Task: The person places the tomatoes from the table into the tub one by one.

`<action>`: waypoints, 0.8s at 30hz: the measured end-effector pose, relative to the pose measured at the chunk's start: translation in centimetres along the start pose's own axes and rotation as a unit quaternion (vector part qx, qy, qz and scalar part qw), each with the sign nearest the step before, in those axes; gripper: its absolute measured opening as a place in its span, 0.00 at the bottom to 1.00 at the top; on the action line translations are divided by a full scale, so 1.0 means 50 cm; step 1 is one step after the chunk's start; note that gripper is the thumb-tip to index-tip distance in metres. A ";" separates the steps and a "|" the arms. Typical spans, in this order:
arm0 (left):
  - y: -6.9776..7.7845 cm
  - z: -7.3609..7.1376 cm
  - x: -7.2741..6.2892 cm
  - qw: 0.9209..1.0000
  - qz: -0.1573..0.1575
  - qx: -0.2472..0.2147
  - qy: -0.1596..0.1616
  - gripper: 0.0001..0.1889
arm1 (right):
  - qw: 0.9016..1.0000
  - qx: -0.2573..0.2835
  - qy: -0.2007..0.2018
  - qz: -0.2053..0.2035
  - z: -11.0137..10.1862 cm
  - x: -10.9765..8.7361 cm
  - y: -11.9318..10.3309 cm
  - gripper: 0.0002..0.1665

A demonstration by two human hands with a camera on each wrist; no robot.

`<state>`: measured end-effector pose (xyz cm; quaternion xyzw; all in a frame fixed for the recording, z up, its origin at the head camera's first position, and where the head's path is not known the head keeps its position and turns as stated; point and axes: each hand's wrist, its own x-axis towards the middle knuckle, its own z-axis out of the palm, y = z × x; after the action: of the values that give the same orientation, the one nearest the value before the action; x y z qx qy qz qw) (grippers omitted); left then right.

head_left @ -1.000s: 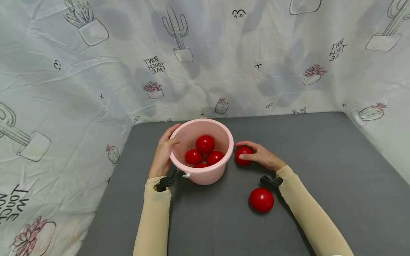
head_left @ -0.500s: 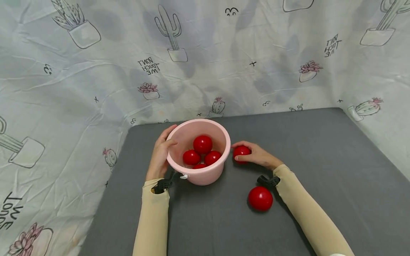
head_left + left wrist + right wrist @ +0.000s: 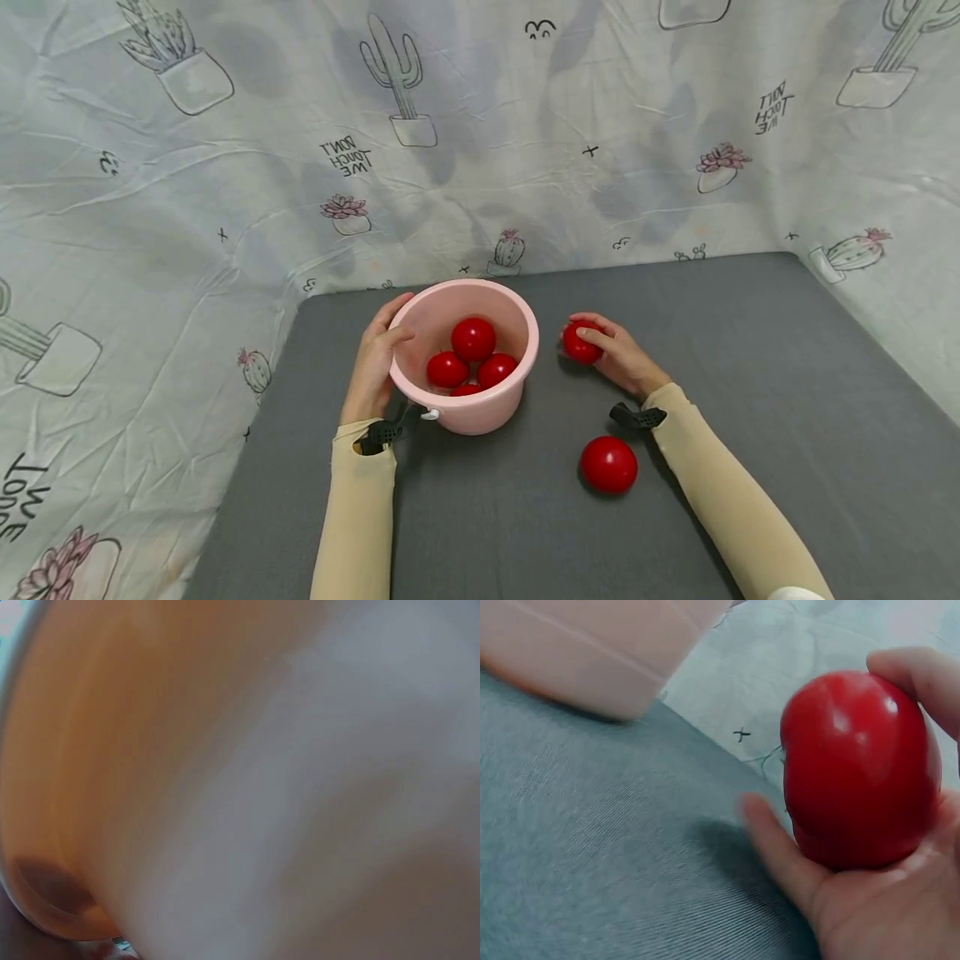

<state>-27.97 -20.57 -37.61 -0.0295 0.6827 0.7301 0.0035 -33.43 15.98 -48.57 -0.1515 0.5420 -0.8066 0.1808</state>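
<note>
A pink bucket stands on the grey table, its mouth tipped toward the head camera. Several red tomatoes lie inside it. My left hand grips the bucket's left rim, thumb over the edge and fingers along the outside. In the left wrist view the bucket wall, close and blurred, fills nearly everything. To the right of the bucket, my right hand holds another tomato between thumb and fingers, raised above the tabletop with its shadow below. One more tomato sits on the table, nearer the body.
A grey cloth-covered table spreads under everything. Behind it and along the sides hangs a pale curtain printed with cacti. A small white handle fitting sticks out from the bucket's front left.
My right hand has taken hold of the tomato beside the bucket, lifted it and moved it slightly back and right. The left hand keeps its grip on the bucket.
</note>
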 end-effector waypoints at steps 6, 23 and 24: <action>0.004 -0.003 -0.006 1.000 -0.003 0.002 0.002 0.30 | 0.999 0.008 0.038 -0.014 0.003 -0.008 -0.036 0.15; 0.004 -0.010 -0.009 1.000 0.003 0.005 -0.008 0.30 | 0.992 -0.031 0.062 -0.109 0.104 0.064 -0.312 0.22; 0.004 -0.009 -0.010 1.000 0.002 0.006 -0.009 0.30 | 0.991 -0.029 0.062 -0.117 0.113 0.068 -0.328 0.23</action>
<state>-27.48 -21.02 -37.40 -0.0220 0.6869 0.7264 0.0082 -36.05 15.46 -31.10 -0.1689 0.5542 -0.8137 0.0469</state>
